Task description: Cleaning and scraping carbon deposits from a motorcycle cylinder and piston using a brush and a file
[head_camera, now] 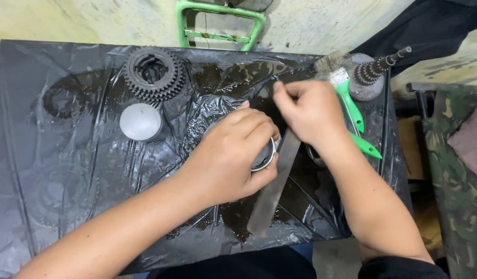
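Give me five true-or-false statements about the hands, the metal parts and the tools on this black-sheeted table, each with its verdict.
1. The left hand grips a round metal cylinder. True.
2. The right hand holds a hammer. False: it holds the upper end of a flat metal file, which runs beside the cylinder.
3. A dark stacked gear lies at the far side of the table, left of the hands. True.
4. The brushes by the right hand have red handles. False: the handles are green.
5. The grey cylinder near the gear is held in a hand. False: it stands alone on the black plastic sheet.
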